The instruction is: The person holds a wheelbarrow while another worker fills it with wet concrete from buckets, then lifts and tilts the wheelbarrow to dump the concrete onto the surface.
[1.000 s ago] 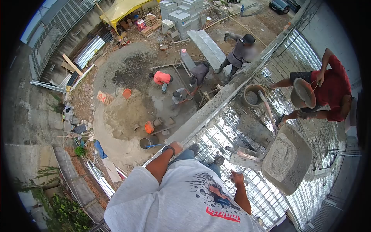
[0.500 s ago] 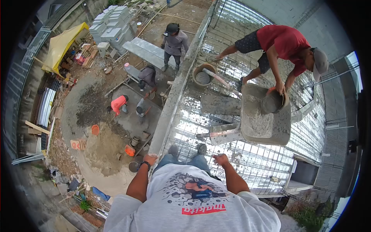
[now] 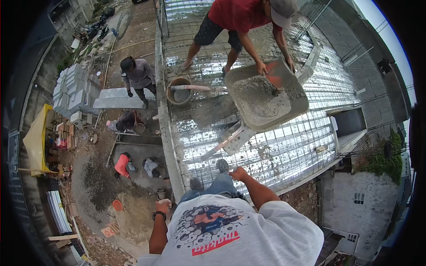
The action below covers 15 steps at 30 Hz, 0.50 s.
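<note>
My left hand (image 3: 163,206), with a dark watch (image 3: 158,214) at its wrist, hangs beyond the slab edge with fingers curled and nothing visible in them. Curled too, my right hand (image 3: 240,174) is beside my jeans (image 3: 221,184), near my shoe (image 3: 222,166); no object shows in it. Ahead of me a wheelbarrow (image 3: 298,103) holds wet concrete (image 3: 262,95). A co-worker in a red shirt (image 3: 237,15) bends over it, both hands on a mortar-smeared bucket (image 3: 276,74) tipped into the tray. The wheelbarrow's handle (image 3: 217,148) points toward my feet.
Wire mesh over shiny metal decking (image 3: 275,146) spans the floor. A concrete ledge (image 3: 165,119) drops to the ground at left, where several people work near a sand pile (image 3: 137,217). A bucket (image 3: 179,91) stands by the ledge. An opening (image 3: 350,122) lies at right.
The view has turned to the right, so the scene sits further left. The co-worker's bucket has tipped further over, its orange side now facing me. My right hand is closer to my leg.
</note>
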Available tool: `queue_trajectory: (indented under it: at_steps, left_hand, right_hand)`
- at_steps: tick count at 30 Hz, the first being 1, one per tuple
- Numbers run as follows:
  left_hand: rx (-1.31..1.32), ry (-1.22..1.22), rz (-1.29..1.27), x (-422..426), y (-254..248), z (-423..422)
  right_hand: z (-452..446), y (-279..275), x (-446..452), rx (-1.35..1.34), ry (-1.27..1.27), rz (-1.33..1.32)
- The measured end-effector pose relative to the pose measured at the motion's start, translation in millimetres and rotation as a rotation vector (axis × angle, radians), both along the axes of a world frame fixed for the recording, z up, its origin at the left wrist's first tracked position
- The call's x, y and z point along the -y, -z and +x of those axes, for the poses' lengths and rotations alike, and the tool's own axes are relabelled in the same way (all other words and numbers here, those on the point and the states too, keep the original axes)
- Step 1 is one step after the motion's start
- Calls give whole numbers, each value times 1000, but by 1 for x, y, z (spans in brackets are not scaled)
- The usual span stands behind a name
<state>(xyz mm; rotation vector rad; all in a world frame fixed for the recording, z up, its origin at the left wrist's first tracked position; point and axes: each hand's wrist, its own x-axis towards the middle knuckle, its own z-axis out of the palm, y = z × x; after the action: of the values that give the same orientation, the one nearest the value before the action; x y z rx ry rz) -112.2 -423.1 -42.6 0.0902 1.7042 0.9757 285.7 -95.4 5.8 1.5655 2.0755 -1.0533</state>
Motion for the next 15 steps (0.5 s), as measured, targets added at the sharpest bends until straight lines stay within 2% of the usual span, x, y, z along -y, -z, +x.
queue_trajectory:
  at_steps: [2,3,6,8,9,12,15]
  left_hand:
    - [-27,41,-29,-7,-11,-6]
    - [-30,48,-35,-9,-11,-9]
    - [5,30,-45,-20,-21,-8]
    - [34,23,-57,-27,-31,-5]
    - [47,31,-67,-29,-31,-4]
    - [27,7,-50,-29,-23,5]
    - [10,-1,-39,-26,-3,11]
  right_hand:
    - [22,60,0,13,-23,54]
    - [6,-8,2,-38,36,-116]
    - [7,-15,-2,17,146,-185]
    - [21,32,-9,62,6,-89]
    - [19,32,-10,84,-65,-41]
    - [20,21,-11,89,-34,40]
    - [26,23,-16,93,-438,194]
